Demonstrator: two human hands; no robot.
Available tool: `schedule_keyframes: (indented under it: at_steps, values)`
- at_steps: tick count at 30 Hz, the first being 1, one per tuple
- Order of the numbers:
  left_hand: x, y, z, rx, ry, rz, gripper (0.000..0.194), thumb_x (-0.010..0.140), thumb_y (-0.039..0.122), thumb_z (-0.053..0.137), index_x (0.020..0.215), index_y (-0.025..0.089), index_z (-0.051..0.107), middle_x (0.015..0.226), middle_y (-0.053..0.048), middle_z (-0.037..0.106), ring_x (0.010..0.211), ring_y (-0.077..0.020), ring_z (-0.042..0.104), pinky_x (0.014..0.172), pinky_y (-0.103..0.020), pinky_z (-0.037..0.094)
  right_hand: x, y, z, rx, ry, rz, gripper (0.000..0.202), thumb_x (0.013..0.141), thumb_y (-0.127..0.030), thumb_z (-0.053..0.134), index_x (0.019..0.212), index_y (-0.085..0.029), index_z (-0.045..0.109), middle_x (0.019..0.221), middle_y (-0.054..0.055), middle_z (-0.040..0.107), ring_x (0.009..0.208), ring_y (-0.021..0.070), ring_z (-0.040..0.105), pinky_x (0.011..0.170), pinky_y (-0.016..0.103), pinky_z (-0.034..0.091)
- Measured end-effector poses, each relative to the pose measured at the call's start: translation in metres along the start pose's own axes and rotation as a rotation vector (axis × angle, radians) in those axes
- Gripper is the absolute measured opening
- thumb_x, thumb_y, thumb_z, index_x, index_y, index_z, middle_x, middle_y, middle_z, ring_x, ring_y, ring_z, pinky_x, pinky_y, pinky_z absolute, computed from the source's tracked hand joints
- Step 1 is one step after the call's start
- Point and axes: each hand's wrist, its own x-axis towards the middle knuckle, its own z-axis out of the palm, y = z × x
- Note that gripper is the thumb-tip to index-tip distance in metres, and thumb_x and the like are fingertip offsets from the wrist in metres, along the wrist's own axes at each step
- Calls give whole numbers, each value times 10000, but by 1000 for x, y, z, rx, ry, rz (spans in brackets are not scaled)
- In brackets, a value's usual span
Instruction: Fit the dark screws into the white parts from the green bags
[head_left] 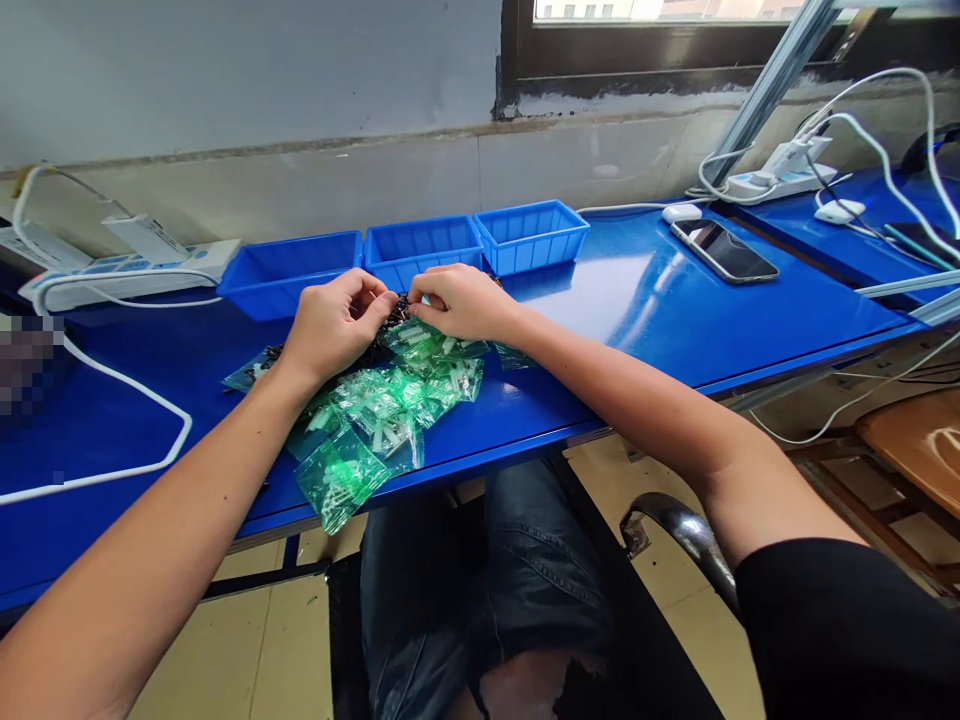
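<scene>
My left hand (336, 325) and my right hand (463, 300) are close together over a pile of small dark parts (399, 312). Thumb and fingers are pinched on each hand; whatever they hold is too small to name. Below and in front of them lie several clear and green plastic bags (390, 405) with white pieces inside, heaped near the table's front edge. One green bag (341, 480) hangs partly over that edge. More dark parts show beside my left wrist.
Three blue bins (532, 238) stand in a row behind my hands on the blue table (637, 320). A phone (725, 250) lies at the right. Power strips (780, 182) with white cables sit at both sides; one cable (142, 378) loops over the left side.
</scene>
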Motion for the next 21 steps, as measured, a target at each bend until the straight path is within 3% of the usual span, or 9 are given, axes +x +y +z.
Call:
schedule_keyframes:
  at_steps: [12, 21]
  values:
    - [0, 1, 2, 24, 26, -2, 350, 709, 478, 420, 748, 163, 567, 670, -24, 606, 598, -123, 512, 595, -248, 407, 0, -2, 1, -60, -31, 4, 231, 921, -242, 430, 996, -117, 609, 945, 59, 595, 874, 169, 530, 739, 283, 375]
    - [0, 1, 1, 25, -4, -32, 254, 731, 440, 436, 738, 209, 541, 665, -7, 600, 615, -144, 520, 615, -261, 416, -1, -1, 0, -35, -34, 6, 228, 914, -244, 447, 984, -116, 621, 937, 67, 593, 861, 163, 526, 736, 281, 370]
